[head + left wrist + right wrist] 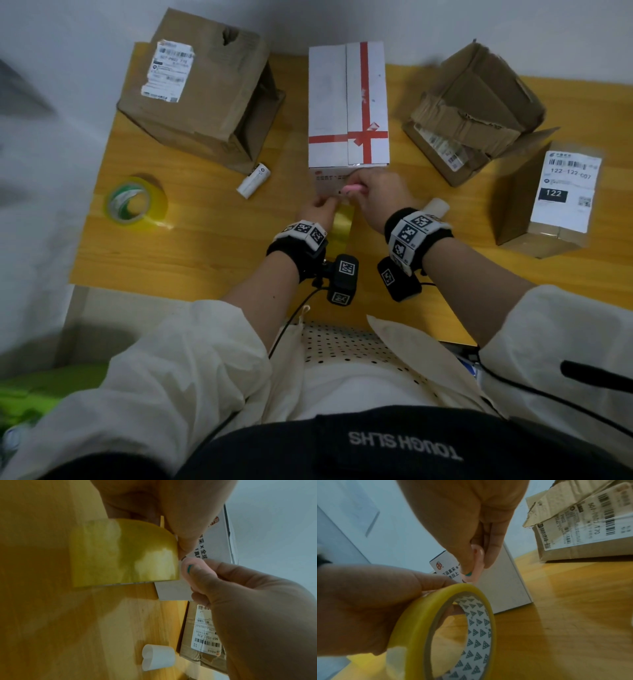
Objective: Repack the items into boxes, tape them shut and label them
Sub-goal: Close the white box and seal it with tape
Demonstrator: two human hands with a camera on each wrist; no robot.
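Observation:
A white box [347, 102] with a red ribbon print stands at the middle of the wooden table [205, 260], flaps closed. My left hand [329, 205] grips a yellow tape roll [342, 222] upright against the box's near face. In the right wrist view its fingers [436, 582] lie over the roll's rim [406, 635] and one passes through the core. My right hand [356, 188] pinches a small pink tool [352, 188] just above the roll, its tip [474, 574] at the box face [501, 588]. In the left wrist view the roll [123, 553] sits between both hands.
Three brown cardboard boxes stand around: one back left [198, 89], a torn one back right [476, 113], a labelled one far right [548, 198]. A green-cored tape roll [135, 202] lies at left. A white paper roll [253, 180] lies left of the white box, another [436, 205] by my right wrist.

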